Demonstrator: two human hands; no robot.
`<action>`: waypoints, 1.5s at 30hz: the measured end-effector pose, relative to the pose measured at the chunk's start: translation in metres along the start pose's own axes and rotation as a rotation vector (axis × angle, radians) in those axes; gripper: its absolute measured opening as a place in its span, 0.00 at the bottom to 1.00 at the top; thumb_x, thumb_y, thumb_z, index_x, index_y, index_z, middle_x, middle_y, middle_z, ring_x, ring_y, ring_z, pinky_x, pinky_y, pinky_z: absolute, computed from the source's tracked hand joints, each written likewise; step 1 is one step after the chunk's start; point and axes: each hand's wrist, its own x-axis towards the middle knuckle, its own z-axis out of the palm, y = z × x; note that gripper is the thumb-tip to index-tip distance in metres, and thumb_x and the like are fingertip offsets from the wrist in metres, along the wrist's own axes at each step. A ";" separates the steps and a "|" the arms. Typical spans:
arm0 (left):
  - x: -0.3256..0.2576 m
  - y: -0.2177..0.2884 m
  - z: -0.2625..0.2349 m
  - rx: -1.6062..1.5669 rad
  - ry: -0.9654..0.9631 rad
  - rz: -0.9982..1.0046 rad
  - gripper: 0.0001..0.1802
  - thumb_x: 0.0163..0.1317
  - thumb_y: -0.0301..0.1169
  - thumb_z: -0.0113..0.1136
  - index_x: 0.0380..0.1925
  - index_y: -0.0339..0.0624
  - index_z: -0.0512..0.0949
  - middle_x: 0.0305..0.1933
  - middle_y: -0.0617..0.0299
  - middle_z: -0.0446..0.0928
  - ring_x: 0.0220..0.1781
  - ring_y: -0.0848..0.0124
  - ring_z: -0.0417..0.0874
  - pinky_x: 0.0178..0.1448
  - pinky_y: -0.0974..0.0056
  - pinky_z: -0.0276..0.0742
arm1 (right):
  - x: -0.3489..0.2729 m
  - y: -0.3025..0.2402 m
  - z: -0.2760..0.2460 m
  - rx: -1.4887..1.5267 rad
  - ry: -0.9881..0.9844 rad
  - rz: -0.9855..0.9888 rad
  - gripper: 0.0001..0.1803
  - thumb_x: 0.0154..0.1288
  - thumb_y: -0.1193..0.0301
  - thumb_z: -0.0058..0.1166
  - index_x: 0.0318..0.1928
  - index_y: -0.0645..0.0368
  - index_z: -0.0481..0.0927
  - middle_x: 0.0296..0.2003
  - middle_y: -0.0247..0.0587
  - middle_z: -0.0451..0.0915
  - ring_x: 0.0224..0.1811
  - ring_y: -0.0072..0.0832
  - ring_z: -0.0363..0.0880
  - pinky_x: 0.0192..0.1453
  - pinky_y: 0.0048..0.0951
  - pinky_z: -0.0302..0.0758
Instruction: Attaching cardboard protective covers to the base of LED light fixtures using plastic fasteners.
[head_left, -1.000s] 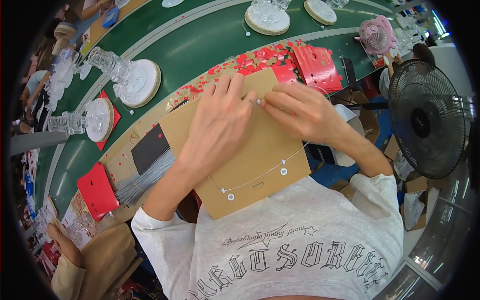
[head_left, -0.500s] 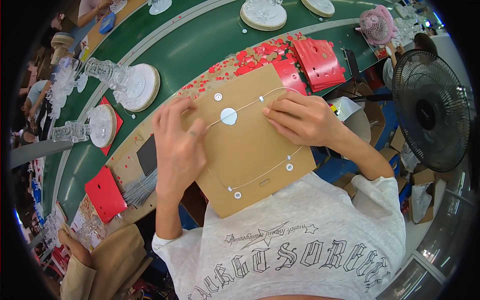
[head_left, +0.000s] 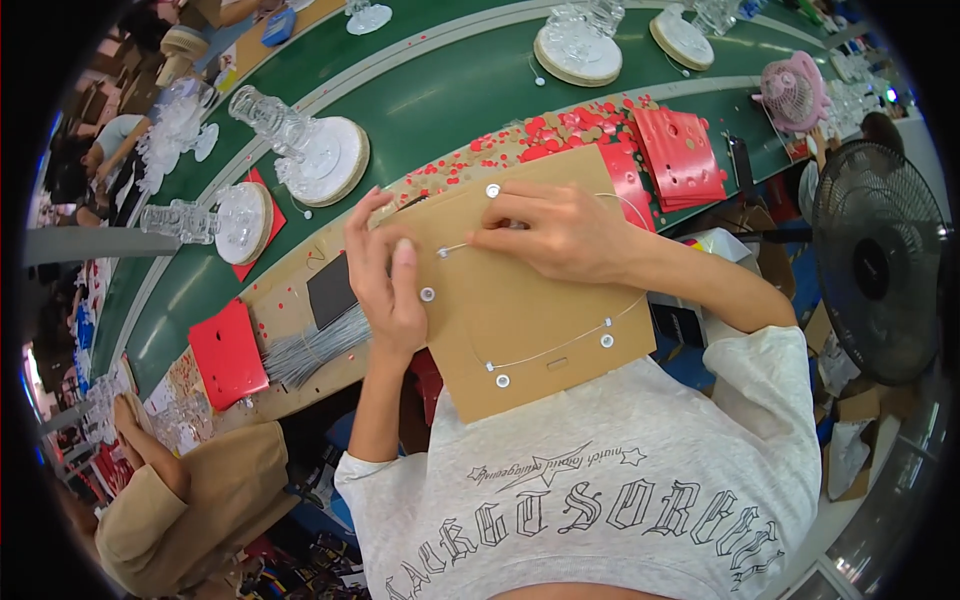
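A brown cardboard panel [head_left: 550, 315] leans against my shirt, tilted up to the table edge. A thin white cord [head_left: 545, 352] loops over its face, passing through small white clips [head_left: 489, 367]. White ring-shaped eyelets [head_left: 503, 381] sit near the panel's edges. My right hand [head_left: 555, 230] lies over the upper part, fingertips pinched on the cord just right of another clip [head_left: 443, 252]. At the panel's left edge, my left hand [head_left: 385, 285] has thumb and fingers apart, holding nothing visible; its fingertips are slightly blurred.
Red and tan paper discs [head_left: 560, 130] lie scattered beyond the panel, beside stacked red sheets [head_left: 680, 155]. Grey wire ties [head_left: 315, 345] and more red sheets [head_left: 228, 355] are at left. Clear glass-like pieces on round white bases [head_left: 325, 160] stand on the green conveyor [head_left: 430, 110]. A black fan [head_left: 870, 260] stands at right.
My right hand has moved left along the cord, now covering where the white disc showed. My left hand's fingers have come away from the cord. The whole view has shifted slightly.
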 end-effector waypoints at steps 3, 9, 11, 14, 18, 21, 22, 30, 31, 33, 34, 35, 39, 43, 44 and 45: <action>-0.010 0.006 0.007 -0.441 0.040 -0.331 0.24 0.69 0.26 0.49 0.65 0.38 0.66 0.70 0.44 0.69 0.72 0.59 0.70 0.74 0.55 0.63 | 0.000 0.002 -0.003 -0.066 -0.014 -0.027 0.19 0.51 0.76 0.63 0.47 0.58 0.87 0.37 0.36 0.81 0.40 0.32 0.83 0.36 0.32 0.83; -0.015 0.029 0.025 -0.766 0.015 -0.560 0.49 0.64 0.17 0.51 0.82 0.45 0.41 0.77 0.47 0.61 0.76 0.60 0.66 0.75 0.58 0.65 | -0.005 0.007 -0.003 -0.175 -0.002 -0.097 0.26 0.49 0.76 0.62 0.53 0.60 0.85 0.36 0.37 0.80 0.39 0.34 0.82 0.38 0.34 0.83; -0.010 0.033 0.036 -0.720 0.069 -0.478 0.49 0.63 0.15 0.51 0.82 0.44 0.41 0.78 0.49 0.61 0.76 0.62 0.66 0.76 0.59 0.64 | -0.005 0.017 -0.007 -0.111 0.009 -0.099 0.27 0.49 0.76 0.62 0.54 0.60 0.85 0.35 0.37 0.79 0.36 0.32 0.79 0.37 0.34 0.83; -0.009 0.035 0.045 -0.689 0.030 -0.496 0.45 0.64 0.15 0.51 0.81 0.41 0.49 0.78 0.50 0.62 0.75 0.65 0.68 0.75 0.61 0.65 | -0.003 0.021 -0.010 -0.050 0.008 -0.125 0.28 0.47 0.77 0.62 0.54 0.61 0.85 0.34 0.37 0.77 0.35 0.32 0.77 0.37 0.35 0.82; -0.007 0.043 0.049 -0.782 0.000 -0.549 0.44 0.64 0.15 0.53 0.80 0.39 0.52 0.77 0.49 0.64 0.73 0.66 0.71 0.73 0.62 0.68 | -0.009 0.021 -0.024 -0.084 -0.106 -0.120 0.27 0.48 0.77 0.61 0.54 0.61 0.85 0.35 0.38 0.77 0.38 0.33 0.78 0.39 0.35 0.82; -0.006 0.047 0.051 -0.800 0.018 -0.581 0.44 0.64 0.16 0.55 0.80 0.42 0.54 0.75 0.54 0.67 0.70 0.69 0.73 0.72 0.63 0.69 | -0.017 0.017 -0.037 -0.205 -0.191 -0.096 0.26 0.50 0.75 0.59 0.54 0.61 0.85 0.36 0.39 0.76 0.42 0.35 0.79 0.40 0.35 0.83; -0.006 0.047 0.052 -0.802 0.017 -0.580 0.44 0.64 0.16 0.55 0.80 0.42 0.54 0.75 0.54 0.67 0.70 0.69 0.73 0.72 0.63 0.69 | -0.018 0.016 -0.041 -0.208 -0.192 -0.094 0.26 0.50 0.75 0.59 0.54 0.61 0.85 0.36 0.39 0.76 0.42 0.35 0.79 0.40 0.35 0.83; -0.003 0.046 0.057 -0.746 0.019 -0.555 0.44 0.63 0.16 0.55 0.80 0.42 0.55 0.76 0.54 0.66 0.71 0.68 0.73 0.73 0.62 0.68 | -0.020 0.010 -0.051 -0.314 -0.354 -0.097 0.27 0.59 0.68 0.56 0.60 0.59 0.81 0.42 0.38 0.75 0.48 0.35 0.81 0.47 0.34 0.82; -0.002 0.047 0.057 -0.746 0.020 -0.555 0.44 0.63 0.16 0.55 0.80 0.42 0.55 0.76 0.54 0.66 0.71 0.68 0.73 0.73 0.62 0.68 | -0.019 0.009 -0.053 -0.314 -0.354 -0.097 0.27 0.59 0.68 0.56 0.60 0.59 0.81 0.42 0.38 0.75 0.48 0.35 0.81 0.47 0.34 0.82; -0.002 0.048 0.058 -0.758 0.011 -0.576 0.44 0.63 0.15 0.55 0.80 0.41 0.55 0.76 0.54 0.66 0.71 0.68 0.73 0.73 0.63 0.68 | -0.020 0.008 -0.056 -0.355 -0.341 -0.130 0.27 0.58 0.68 0.56 0.60 0.61 0.81 0.41 0.38 0.74 0.47 0.34 0.80 0.47 0.34 0.82; -0.002 0.049 0.059 -0.758 0.010 -0.577 0.44 0.63 0.15 0.55 0.80 0.41 0.55 0.76 0.54 0.66 0.71 0.68 0.73 0.73 0.63 0.68 | -0.020 0.008 -0.056 -0.355 -0.342 -0.129 0.27 0.58 0.68 0.56 0.60 0.61 0.81 0.41 0.38 0.74 0.47 0.34 0.80 0.47 0.34 0.82; -0.001 0.049 0.060 -0.749 0.009 -0.569 0.44 0.62 0.15 0.55 0.80 0.41 0.55 0.76 0.54 0.66 0.71 0.68 0.73 0.73 0.63 0.69 | -0.021 0.008 -0.055 -0.378 -0.351 -0.137 0.28 0.58 0.68 0.57 0.60 0.62 0.80 0.40 0.38 0.74 0.46 0.33 0.80 0.46 0.33 0.82; -0.001 0.048 0.063 -0.732 0.013 -0.540 0.43 0.63 0.14 0.53 0.79 0.39 0.54 0.75 0.50 0.66 0.70 0.67 0.74 0.71 0.63 0.72 | -0.022 0.008 -0.055 -0.453 -0.364 -0.188 0.28 0.57 0.70 0.57 0.60 0.65 0.80 0.39 0.37 0.73 0.44 0.31 0.79 0.45 0.31 0.80; -0.001 0.047 0.066 -0.722 0.016 -0.516 0.43 0.63 0.13 0.52 0.79 0.38 0.55 0.75 0.50 0.66 0.71 0.66 0.74 0.71 0.63 0.71 | -0.020 0.010 -0.056 -0.450 -0.364 -0.228 0.29 0.57 0.70 0.57 0.60 0.67 0.80 0.38 0.37 0.73 0.44 0.30 0.78 0.46 0.30 0.79; -0.001 0.047 0.066 -0.717 0.014 -0.513 0.43 0.63 0.13 0.52 0.79 0.38 0.55 0.75 0.50 0.65 0.71 0.66 0.73 0.72 0.63 0.71 | -0.021 0.009 -0.055 -0.471 -0.374 -0.229 0.29 0.57 0.70 0.57 0.60 0.68 0.80 0.38 0.37 0.73 0.45 0.30 0.78 0.46 0.29 0.78; -0.002 0.046 0.067 -0.712 0.012 -0.510 0.43 0.63 0.13 0.52 0.79 0.38 0.55 0.76 0.50 0.65 0.71 0.66 0.73 0.72 0.63 0.70 | -0.023 0.009 -0.055 -0.491 -0.385 -0.229 0.29 0.57 0.70 0.57 0.60 0.69 0.79 0.38 0.37 0.73 0.45 0.30 0.77 0.46 0.29 0.78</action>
